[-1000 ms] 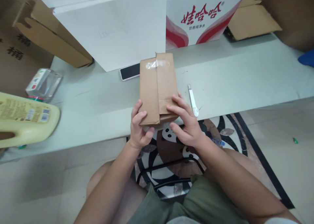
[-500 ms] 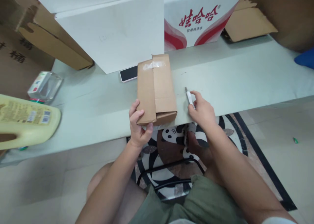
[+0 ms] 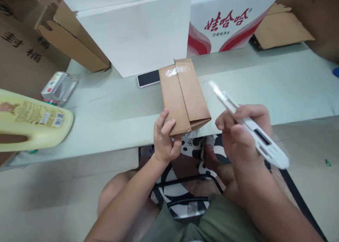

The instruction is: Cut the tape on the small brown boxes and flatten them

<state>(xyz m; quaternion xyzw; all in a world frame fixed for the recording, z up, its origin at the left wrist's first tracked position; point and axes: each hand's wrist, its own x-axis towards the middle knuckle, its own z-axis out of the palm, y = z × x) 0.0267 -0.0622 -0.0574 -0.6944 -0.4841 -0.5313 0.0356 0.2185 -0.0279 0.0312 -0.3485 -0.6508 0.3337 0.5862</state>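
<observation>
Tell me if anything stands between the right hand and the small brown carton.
Nothing visible does; a narrow strip of table shows between the carton and the right hand, which holds the white cutter.

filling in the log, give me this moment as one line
left hand: holding cardboard box | right hand: holding white utility knife, apart from box | clear tape: on box, far end
</observation>
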